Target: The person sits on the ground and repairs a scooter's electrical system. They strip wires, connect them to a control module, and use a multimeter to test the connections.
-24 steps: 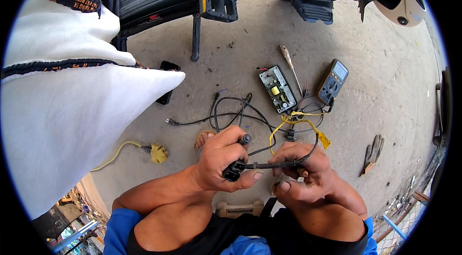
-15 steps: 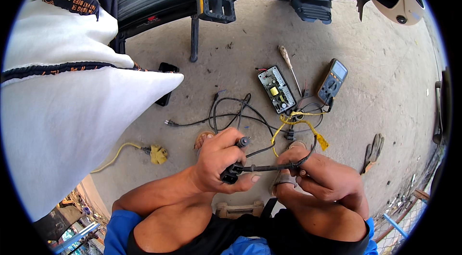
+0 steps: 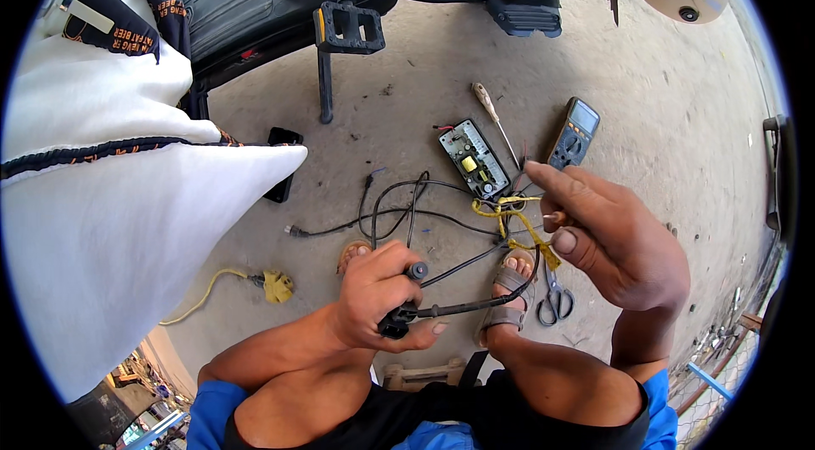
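Observation:
My left hand (image 3: 382,297) grips a black cable (image 3: 475,307) by its thick connector end, held over my knees. My right hand (image 3: 615,242) is raised to the right and is off the cable. Its thumb and fingers pinch a small brownish bit, possibly a wire end (image 3: 556,217); it is too small to tell. A knotted yellow wire (image 3: 514,214) lies just beside those fingers. On the concrete beyond lie a bare circuit board (image 3: 474,160), a multimeter (image 3: 574,131) and a screwdriver (image 3: 492,109). Thin black leads (image 3: 399,212) loop on the ground.
Scissors (image 3: 556,304) lie by my sandalled right foot (image 3: 509,280). A yellow plug on a cord (image 3: 277,286) and a small black box (image 3: 283,170) lie to the left. A white cloth (image 3: 127,246) fills the left side. A bike pedal (image 3: 344,25) and vehicle underside stand at the top.
My right hand has let go of the black cable and risen up to the right, pinching something small. My left hand still holds the cable in the same place.

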